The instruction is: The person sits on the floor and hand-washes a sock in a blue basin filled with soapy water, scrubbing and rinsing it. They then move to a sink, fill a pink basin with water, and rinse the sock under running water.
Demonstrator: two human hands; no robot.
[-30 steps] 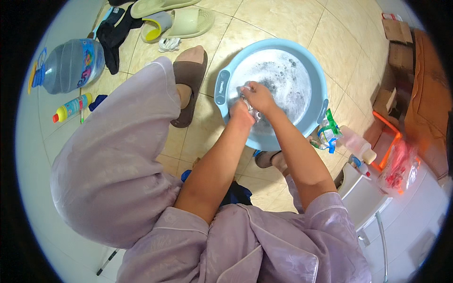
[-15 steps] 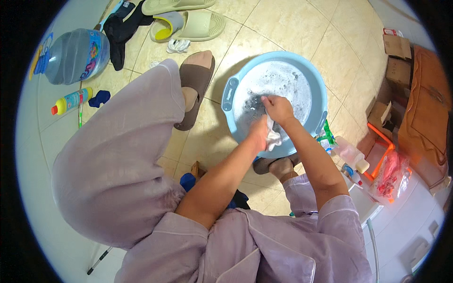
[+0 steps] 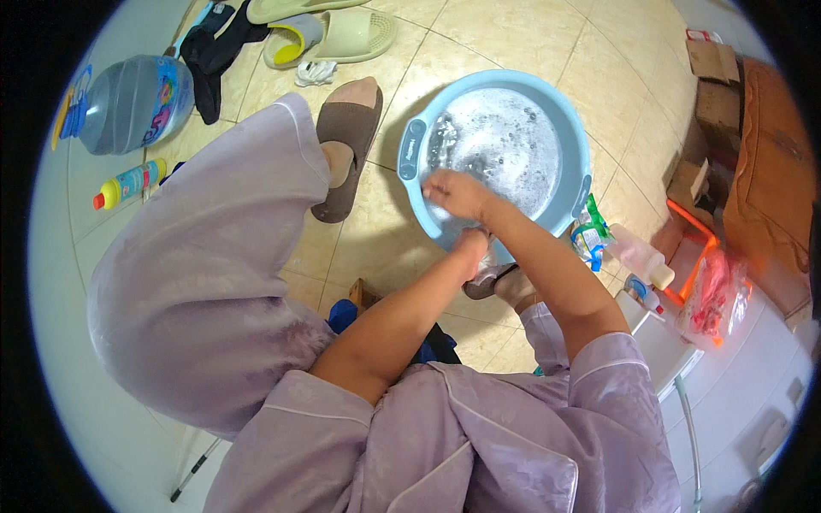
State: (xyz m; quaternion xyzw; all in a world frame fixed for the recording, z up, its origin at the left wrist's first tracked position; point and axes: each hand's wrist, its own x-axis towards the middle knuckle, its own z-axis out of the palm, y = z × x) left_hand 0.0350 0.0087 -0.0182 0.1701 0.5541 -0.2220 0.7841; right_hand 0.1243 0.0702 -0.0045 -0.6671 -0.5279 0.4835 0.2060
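A light blue plastic basin (image 3: 578, 141) with soapy, foamy water stands on the tiled floor in front of me. My right hand (image 3: 455, 195) is knuckles up, its fingers curled down into the water by the basin's near left wall. My left hand (image 3: 473, 246) sits just below it at the near rim, half covered by my right forearm. Whatever the fingers hold is hidden by the hands and the foam. My left knee in lilac trousers (image 3: 214, 282) fills the left side.
My left foot wears a brown slipper (image 3: 346, 141) beside the basin. Green slippers (image 3: 342, 34), black cloth (image 3: 214, 51), a big lying water bottle (image 3: 128, 103) and a small yellow-capped bottle (image 3: 128, 181) lie at far left. A green pouch (image 3: 590, 235), pink bottle (image 3: 641, 256), orange rack (image 3: 697, 227) and cardboard boxes (image 3: 714, 64) crowd the right.
Both hands moved from the middle of the basin to its near left side. The white cloth seen between them earlier no longer shows.
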